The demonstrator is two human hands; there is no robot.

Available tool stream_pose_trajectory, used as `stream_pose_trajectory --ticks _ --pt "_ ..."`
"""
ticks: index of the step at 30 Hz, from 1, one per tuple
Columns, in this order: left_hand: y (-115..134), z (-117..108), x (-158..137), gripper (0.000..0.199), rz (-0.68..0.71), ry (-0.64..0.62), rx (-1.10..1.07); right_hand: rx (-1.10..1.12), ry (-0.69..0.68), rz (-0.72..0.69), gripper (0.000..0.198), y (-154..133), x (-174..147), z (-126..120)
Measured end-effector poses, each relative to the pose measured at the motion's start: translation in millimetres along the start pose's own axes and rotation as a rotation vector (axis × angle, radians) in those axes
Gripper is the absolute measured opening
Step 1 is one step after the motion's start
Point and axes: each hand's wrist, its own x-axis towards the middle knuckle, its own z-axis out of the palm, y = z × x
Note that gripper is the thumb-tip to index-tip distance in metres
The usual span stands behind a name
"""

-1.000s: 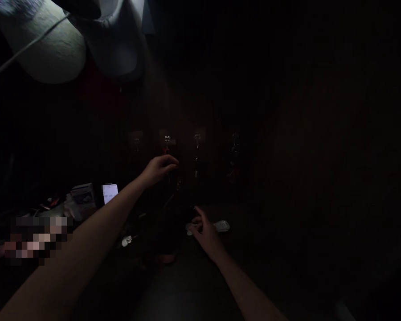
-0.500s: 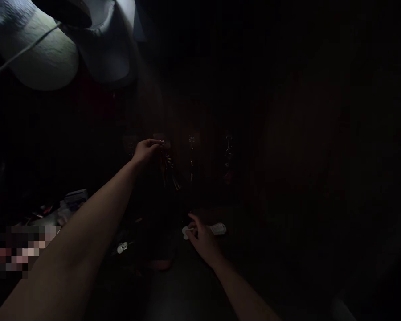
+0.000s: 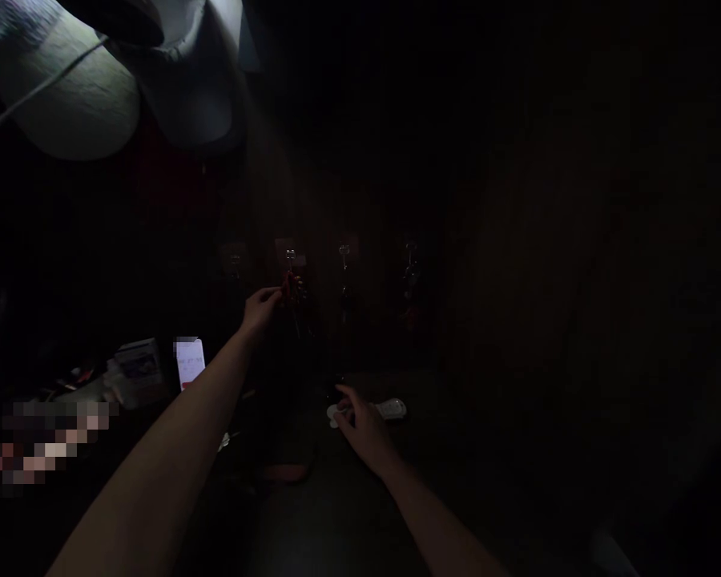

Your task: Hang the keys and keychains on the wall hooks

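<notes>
The left hand point(image 3: 261, 310) touches a dark red bunch of keys point(image 3: 288, 287) hanging below a hook point(image 3: 290, 255), though in this dimness I cannot tell whether the fingers grip it. The right hand point(image 3: 365, 425), fingers bent, rests at a white object point(image 3: 392, 409) on the table point(image 3: 336, 513), its grasp also unclear, while a lit phone point(image 3: 191, 361) stands beyond the left forearm point(image 3: 174, 449).
</notes>
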Motion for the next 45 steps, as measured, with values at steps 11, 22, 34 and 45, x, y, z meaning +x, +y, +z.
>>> stream_pose_trajectory --ticks 11,22,34,45 --pt "-30 11 -27 0.032 -0.152 -0.064 -0.146 -0.023 -0.06 0.02 0.039 -2 0 -3" --pt "-42 -18 -59 0.023 -0.212 -0.107 -0.113 0.007 -0.037 -0.005 0.038 2 1 1" --pt "-67 -69 -136 0.027 -0.339 -0.534 0.246 -0.017 -0.068 -0.014 0.038 -1 0 -2" --pt "-38 -91 -179 0.044 -0.408 -0.885 0.622 -0.008 -0.07 -0.017 0.036 -2 0 -2"
